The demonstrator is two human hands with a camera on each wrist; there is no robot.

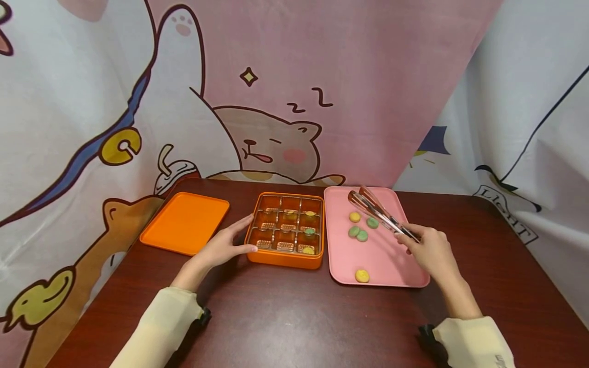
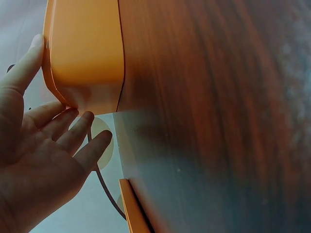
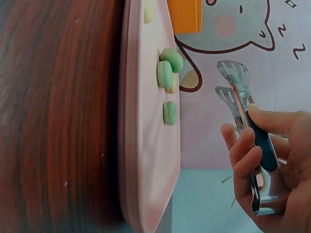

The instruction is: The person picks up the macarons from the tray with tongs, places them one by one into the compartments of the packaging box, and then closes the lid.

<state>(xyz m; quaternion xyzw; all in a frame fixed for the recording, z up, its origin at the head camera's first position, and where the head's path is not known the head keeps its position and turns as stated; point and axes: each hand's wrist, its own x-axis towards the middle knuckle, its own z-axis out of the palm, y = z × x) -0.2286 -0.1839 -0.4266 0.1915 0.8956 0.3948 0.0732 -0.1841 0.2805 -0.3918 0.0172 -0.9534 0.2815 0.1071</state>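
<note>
My right hand grips metal tongs with dark handle grips, held over the pink tray. Nothing shows between the tong tips, which stand apart in the right wrist view. On the tray lie green macarons and two yellow macarons. To the left stands an orange box with a clear divided insert; its right column holds a green macaron and yellow ones. My left hand touches the box's left side, thumb near the front corner and fingers extended, as the left wrist view also shows.
A flat orange lid lies on the dark wooden table, left of the box. Behind the table hangs a printed cartoon curtain, close to the back edge.
</note>
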